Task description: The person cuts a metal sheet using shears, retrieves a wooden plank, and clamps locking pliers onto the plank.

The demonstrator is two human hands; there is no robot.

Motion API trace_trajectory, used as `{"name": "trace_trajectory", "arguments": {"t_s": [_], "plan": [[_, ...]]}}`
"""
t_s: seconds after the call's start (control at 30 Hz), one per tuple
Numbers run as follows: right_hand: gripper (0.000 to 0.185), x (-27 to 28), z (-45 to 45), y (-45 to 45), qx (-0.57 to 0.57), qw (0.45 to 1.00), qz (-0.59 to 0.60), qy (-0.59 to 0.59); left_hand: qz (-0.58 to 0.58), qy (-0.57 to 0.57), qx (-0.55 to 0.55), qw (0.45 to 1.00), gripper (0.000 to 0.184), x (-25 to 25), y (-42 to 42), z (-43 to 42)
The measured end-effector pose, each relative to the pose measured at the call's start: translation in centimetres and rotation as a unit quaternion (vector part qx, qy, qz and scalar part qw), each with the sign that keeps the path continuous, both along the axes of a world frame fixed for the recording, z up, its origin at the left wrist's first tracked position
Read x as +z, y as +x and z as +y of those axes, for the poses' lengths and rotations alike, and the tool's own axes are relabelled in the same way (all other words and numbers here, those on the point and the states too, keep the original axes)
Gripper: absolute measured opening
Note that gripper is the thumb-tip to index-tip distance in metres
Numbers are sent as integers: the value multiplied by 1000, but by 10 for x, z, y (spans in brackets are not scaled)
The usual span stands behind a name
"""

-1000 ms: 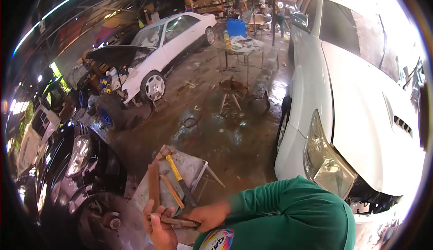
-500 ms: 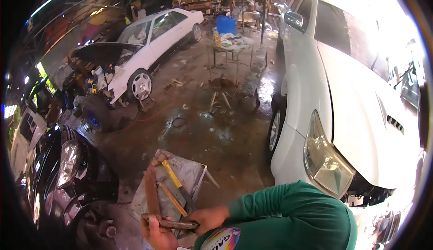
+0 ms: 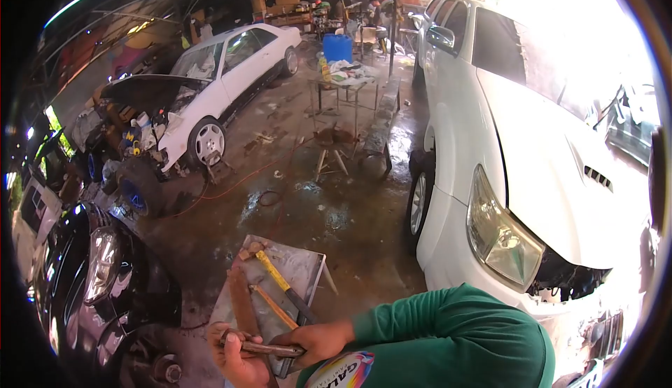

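- The tool (image 3: 269, 349) looks slim, brown and worn, slanting between both hands near the small table (image 3: 302, 265).
- Left hand (image 3: 239, 361): fingers curled round it.
- Right hand (image 3: 320, 340): at its other end; I can't tell the grip.

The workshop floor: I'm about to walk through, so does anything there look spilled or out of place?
Yes: the floor has shiny, wet-looking patches beyond the tool table, perhaps a spill. An orange hose or cord snakes across it, where feet might catch.
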State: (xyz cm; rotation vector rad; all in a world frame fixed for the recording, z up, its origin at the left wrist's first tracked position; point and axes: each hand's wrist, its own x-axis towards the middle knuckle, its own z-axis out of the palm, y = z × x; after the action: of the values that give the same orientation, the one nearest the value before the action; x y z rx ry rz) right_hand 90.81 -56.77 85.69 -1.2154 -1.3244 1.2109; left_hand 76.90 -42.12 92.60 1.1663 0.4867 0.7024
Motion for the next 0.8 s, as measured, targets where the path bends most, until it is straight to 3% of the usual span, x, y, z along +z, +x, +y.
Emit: {"name": "trace_trajectory", "arguments": {"t_s": [0.07, 0.13, 0.17, 0.2, 0.23, 0.27, 0.33, 0.57, 0.63, 0.8], "plan": [[66, -1, 2, -4, -10, 1000, 20, -12, -8, 24, 7, 1000, 31, -3, -7, 13], [68, -12, 4, -7, -83, 989, -58, 106, -91, 43, -14, 995, 28, 7, -15, 26], [68, -16, 3, -4, -78, 990, -58, 106, -91, 43, -10, 995, 28, 0, -22, 41], [62, -13, 0, 2, -41, 994, -74, 61, -61, 289, 37, 955, 34, -12, -33, 63], [57, -12, 0, 6, -5, 996, -92, 16, -26, 516, 81, 852, 44, -12, -37, 75], [57, -15, 1, 6, 0, 996, -93, 15, -24, 515, 86, 852, 44, -13, -43, 85], [36, -20, 3, 7, 18, 999, -14, 34, -52, 633, 99, 766, 63, 3, -48, 94], [29, 8, 23, 9, 35, 994, -72, 76, -45, 657, 119, 743, 72, 2, -58, 107], [27, 17, 22, 5, -87, 960, -255, 77, 4, 678, 114, 727, 74, 3, -66, 112], [29, 2, 33, 6, -79, 969, -204, 116, -22, 648, 138, 748, 64, -3, -56, 108]]}}
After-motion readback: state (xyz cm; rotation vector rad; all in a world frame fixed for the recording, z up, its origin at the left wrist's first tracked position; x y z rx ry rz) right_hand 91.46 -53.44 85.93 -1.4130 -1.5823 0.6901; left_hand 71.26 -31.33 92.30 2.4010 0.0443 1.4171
